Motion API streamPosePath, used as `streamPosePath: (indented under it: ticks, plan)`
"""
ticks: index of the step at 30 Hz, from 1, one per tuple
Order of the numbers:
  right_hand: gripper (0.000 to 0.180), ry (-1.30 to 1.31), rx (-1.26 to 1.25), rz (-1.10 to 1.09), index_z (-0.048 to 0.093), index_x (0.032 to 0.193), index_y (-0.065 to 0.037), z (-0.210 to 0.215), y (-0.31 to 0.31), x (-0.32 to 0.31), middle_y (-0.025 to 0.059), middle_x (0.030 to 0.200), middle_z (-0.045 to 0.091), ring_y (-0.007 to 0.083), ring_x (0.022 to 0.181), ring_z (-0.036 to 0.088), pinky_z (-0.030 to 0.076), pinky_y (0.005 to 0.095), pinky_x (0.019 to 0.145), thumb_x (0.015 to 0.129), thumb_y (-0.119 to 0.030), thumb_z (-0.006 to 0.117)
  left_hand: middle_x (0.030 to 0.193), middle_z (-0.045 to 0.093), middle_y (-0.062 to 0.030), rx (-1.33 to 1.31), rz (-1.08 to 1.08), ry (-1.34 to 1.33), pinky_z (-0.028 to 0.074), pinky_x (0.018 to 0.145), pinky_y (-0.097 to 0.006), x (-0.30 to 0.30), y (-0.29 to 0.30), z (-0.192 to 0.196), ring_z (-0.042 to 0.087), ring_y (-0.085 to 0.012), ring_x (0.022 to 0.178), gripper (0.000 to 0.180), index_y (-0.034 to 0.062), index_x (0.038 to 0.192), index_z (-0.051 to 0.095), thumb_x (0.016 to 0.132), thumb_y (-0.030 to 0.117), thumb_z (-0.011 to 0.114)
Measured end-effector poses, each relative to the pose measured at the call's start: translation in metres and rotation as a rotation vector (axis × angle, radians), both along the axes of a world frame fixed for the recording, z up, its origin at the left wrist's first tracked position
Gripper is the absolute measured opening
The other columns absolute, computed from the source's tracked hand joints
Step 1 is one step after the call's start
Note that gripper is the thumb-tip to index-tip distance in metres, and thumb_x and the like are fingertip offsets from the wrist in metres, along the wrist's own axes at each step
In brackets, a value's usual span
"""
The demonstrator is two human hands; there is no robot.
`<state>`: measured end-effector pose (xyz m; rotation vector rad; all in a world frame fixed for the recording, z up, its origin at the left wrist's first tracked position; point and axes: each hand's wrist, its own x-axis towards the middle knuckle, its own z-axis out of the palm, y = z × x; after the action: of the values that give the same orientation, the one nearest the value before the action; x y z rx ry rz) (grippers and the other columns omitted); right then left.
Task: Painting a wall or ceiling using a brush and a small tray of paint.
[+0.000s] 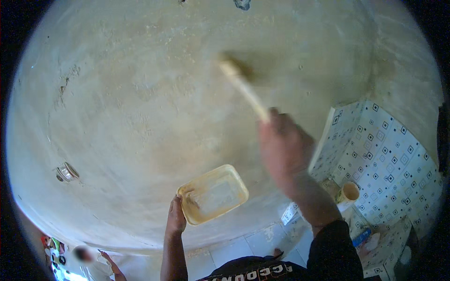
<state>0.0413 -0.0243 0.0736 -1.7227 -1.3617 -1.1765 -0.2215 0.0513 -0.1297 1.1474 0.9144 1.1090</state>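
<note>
The right hand (281, 147), in the middle right of the frame, is wrapped tight around the handle of a brush (243, 89). The brush points up and left, and its blurry tip touches the rough wall (140, 93) near the top middle. The left hand (176, 218), low in the middle, pinches the edge of a yellow plastic tray (213, 193) and holds it up near the wall. A tiled ledge (379, 154) sits on the right, with a small cup (349, 192) just beside it.
</note>
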Motion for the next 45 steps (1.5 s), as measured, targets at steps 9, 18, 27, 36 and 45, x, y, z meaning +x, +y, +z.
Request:
streamPosePath:
  ticks: [9, 18, 27, 36, 45]
  plan:
    - [0.017, 0.335, 0.028, 0.489, 0.061, 0.077, -0.007, -0.006, 0.018, 0.032, 0.0117, 0.065, 0.059, 0.0286, 0.055, 0.057, 0.044, 0.0354, 0.050, 0.071, -0.022, 0.067, 0.091, 0.056, -0.0092, 0.075, -0.075, -0.111, 0.044, 0.074, -0.030, 0.014, -0.013, -0.003, 0.054, -0.0172, 0.082, 0.049, 0.0028, 0.116, 0.046, 0.092, 0.040, 0.026]
    - [0.032, 0.525, 0.233, -0.242, 0.062, 0.088, -0.007, -0.018, -0.023, 0.229, 0.0141, 0.073, 0.063, 0.0319, 0.065, 0.060, 0.047, 0.0388, 0.059, 0.075, -0.036, 0.062, 0.084, 0.056, -0.0079, -0.029, 0.024, -0.159, 0.045, 0.068, -0.031, 0.018, -0.029, -0.011, 0.055, -0.0180, 0.075, 0.045, 0.0041, 0.111, 0.048, 0.092, 0.039, 0.028]
    - [0.018, 0.373, -0.033, -0.088, 0.056, 0.083, -0.008, -0.043, -0.010, 0.088, 0.0101, 0.067, 0.057, 0.0278, 0.058, 0.058, 0.047, 0.0371, 0.051, 0.077, -0.024, 0.060, 0.087, 0.056, -0.0072, -0.062, 0.031, -0.143, 0.046, 0.069, -0.031, 0.047, -0.033, -0.011, 0.055, -0.0180, 0.078, 0.046, 0.0040, 0.113, 0.047, 0.092, 0.040, 0.027]
    - [0.020, 0.547, -0.101, 0.534, 0.063, 0.080, -0.007, -0.052, 0.002, 0.139, 0.0106, 0.058, 0.058, 0.0206, 0.049, 0.056, 0.043, 0.0312, 0.048, 0.075, -0.027, 0.065, 0.089, 0.053, -0.0080, 0.055, -0.075, -0.107, 0.050, 0.044, -0.031, 0.089, -0.027, -0.016, 0.056, -0.0193, 0.074, 0.066, 0.0119, 0.120, 0.042, 0.079, 0.063, 0.039]
    - [0.026, 1.231, -0.097, 0.519, 0.056, 0.072, -0.004, -0.091, -0.020, 0.258, 0.0015, 0.052, 0.047, 0.0108, 0.040, 0.040, 0.031, 0.0259, 0.039, 0.081, -0.029, 0.057, 0.095, 0.055, -0.0082, -0.031, -0.023, -0.174, 0.046, 0.074, -0.031, 0.116, -0.045, -0.019, 0.055, -0.0185, 0.084, 0.048, 0.0046, 0.117, 0.045, 0.091, 0.040, 0.027]
